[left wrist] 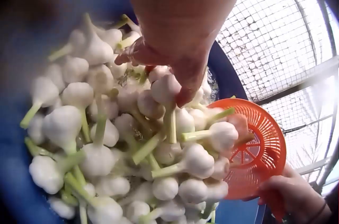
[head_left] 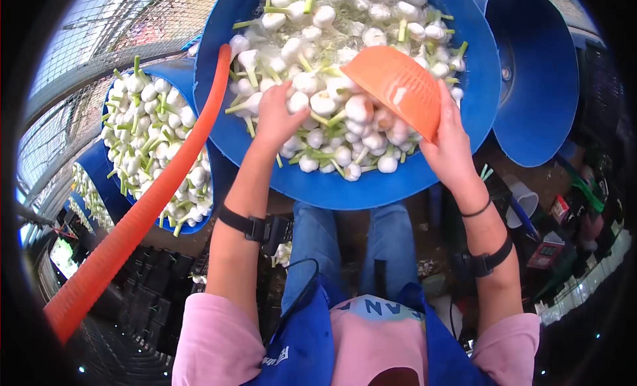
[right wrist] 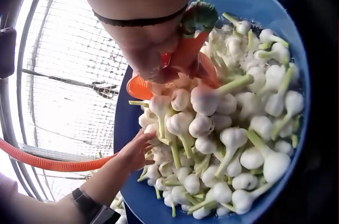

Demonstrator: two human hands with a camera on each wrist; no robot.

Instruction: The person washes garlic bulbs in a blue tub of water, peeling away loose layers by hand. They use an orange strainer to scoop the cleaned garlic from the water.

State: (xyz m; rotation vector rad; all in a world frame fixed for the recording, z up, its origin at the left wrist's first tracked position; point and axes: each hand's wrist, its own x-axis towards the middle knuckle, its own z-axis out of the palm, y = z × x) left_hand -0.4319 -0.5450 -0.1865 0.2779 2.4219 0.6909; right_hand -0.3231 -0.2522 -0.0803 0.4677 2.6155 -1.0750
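My right hand grips the rim of an orange plastic colander, which is tilted on its side over the garlic with its mouth toward my left hand. Several garlic bulbs lie at its mouth, and others show inside it in the left wrist view. My left hand reaches into the heap with thumb and fingers spread, touching a garlic bulb; some of its fingertips are hidden among the bulbs. Trimmed garlic with short green stems fills the large round blue tub, with water bubbling at the far side.
An orange corrugated hose runs over the tub's left rim. At left, a blue barrel is heaped with garlic. Another blue container stands at right. Black crates lie low at left, and wire mesh rises behind.
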